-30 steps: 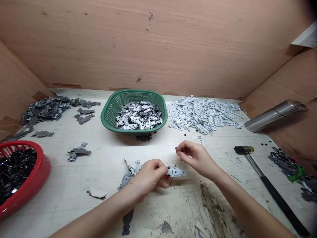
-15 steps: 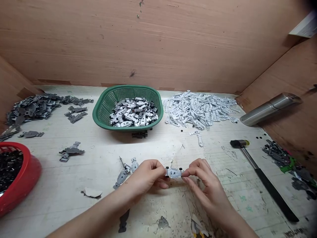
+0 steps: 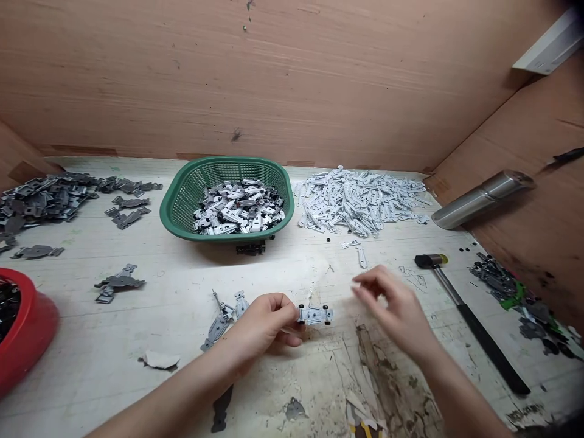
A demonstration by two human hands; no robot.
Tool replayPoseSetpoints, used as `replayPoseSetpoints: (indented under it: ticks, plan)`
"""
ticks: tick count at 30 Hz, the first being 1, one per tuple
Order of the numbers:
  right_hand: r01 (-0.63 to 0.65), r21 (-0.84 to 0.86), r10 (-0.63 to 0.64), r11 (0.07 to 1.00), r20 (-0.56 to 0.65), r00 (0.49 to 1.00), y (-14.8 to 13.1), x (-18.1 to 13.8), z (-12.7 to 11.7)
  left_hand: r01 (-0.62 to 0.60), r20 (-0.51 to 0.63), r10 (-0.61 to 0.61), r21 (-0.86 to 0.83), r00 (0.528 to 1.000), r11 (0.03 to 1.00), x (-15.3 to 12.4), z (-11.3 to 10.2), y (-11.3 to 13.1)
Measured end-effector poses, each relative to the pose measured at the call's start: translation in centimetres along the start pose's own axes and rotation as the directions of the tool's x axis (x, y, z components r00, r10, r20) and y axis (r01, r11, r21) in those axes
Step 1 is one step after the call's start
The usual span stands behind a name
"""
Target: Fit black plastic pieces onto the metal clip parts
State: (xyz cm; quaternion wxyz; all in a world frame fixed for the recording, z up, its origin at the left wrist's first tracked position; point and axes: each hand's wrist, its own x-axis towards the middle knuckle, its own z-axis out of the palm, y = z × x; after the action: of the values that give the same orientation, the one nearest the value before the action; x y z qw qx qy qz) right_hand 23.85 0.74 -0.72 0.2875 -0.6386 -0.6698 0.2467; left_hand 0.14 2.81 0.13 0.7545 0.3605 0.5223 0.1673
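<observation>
My left hand (image 3: 267, 319) pinches one end of a small grey metal plate (image 3: 316, 315) that lies on the white bench and carries small black studs at both ends. To the right of the plate my right hand (image 3: 396, 307) hovers off the bench, clear of it, with its fingers loosely apart and nothing in them. Just left of my left hand lie a few loose grey metal pieces (image 3: 224, 319).
A green basket (image 3: 176, 207) of metal parts stands behind. A heap of white strips (image 3: 360, 201) lies to its right, dark plates (image 3: 55, 194) far left, a red basket (image 3: 27, 328) at the left edge. A hammer (image 3: 469, 316) and steel flask (image 3: 479, 198) lie right.
My right hand has let go of the plate's right end and moved up and to the right. A black stud now sits at that end. My left hand keeps its hold.
</observation>
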Motion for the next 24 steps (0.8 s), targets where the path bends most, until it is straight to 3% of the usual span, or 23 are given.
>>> replayPoseSetpoints:
  ticks: [3, 6, 9, 18, 24]
  plan:
    - [-0.164, -0.417, 0.126, 0.894, -0.117, 0.985, 3.1, 3.5, -1.3, 0.018, 0.006, -0.018, 0.032, 1.000, 0.999, -0.2, -0.1, 0.2]
    - [-0.187, -0.551, 0.139, 0.813, -0.127, 0.982, 4.4, 5.4, -0.9, 0.029, -0.004, -0.029, 0.062, 1.000, 0.998, -0.4, 0.0, 0.5]
    - [-0.150, -0.633, 0.091, 0.759, -0.125, 0.988, 4.0, 5.0, 0.2, 0.037, -0.015, -0.036, 0.065, 0.999, 0.997, -0.5, 0.0, 0.7]
    - [0.067, -0.758, -0.047, 0.649, 0.047, 0.998, 2.1, 1.8, -0.3, 0.014, 0.009, -0.015, 0.083, 1.000, 0.996, 0.0, -0.2, 0.0]
    - [0.341, -0.803, -0.274, 0.488, 0.229, 0.934, 1.5, 1.9, 1.8, 0.006, -0.006, -0.006, 0.088, 1.000, 0.996, 0.0, -0.2, -0.1]
